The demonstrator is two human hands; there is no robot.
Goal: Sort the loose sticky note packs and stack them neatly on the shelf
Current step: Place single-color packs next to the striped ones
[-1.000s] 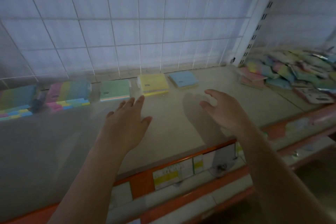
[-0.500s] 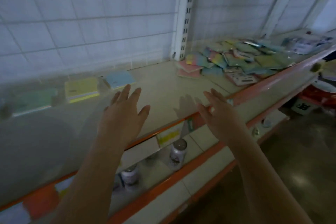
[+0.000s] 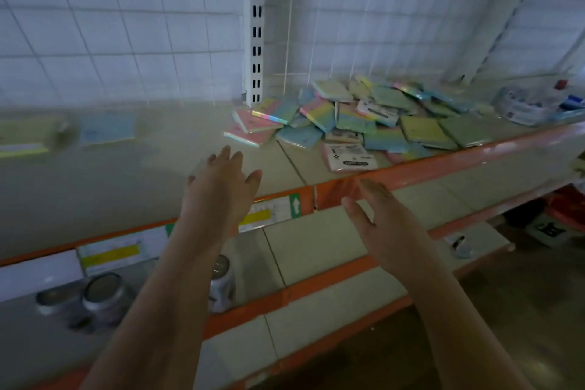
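A loose pile of pastel sticky note packs (image 3: 367,117) lies on the right part of the shelf (image 3: 177,155), past the white upright. Two sorted packs, a yellow one (image 3: 22,136) and a blue one (image 3: 106,133), sit blurred at the far left. My left hand (image 3: 221,190) hovers flat over the shelf's front, fingers straight, holding nothing. My right hand (image 3: 380,212) is spread in front of the orange shelf edge (image 3: 443,165), also empty, short of the pile.
A slotted white upright (image 3: 255,28) and wire grid back the shelf. Price labels (image 3: 272,212) line the orange edge. Metal cans (image 3: 101,294) stand on the lower shelf. Packaged goods (image 3: 531,104) lie at far right.
The view has swung right, bringing the loose pile closer to centre. Both empty hands moved right along the shelf front; the sorted packs slid to the left edge.
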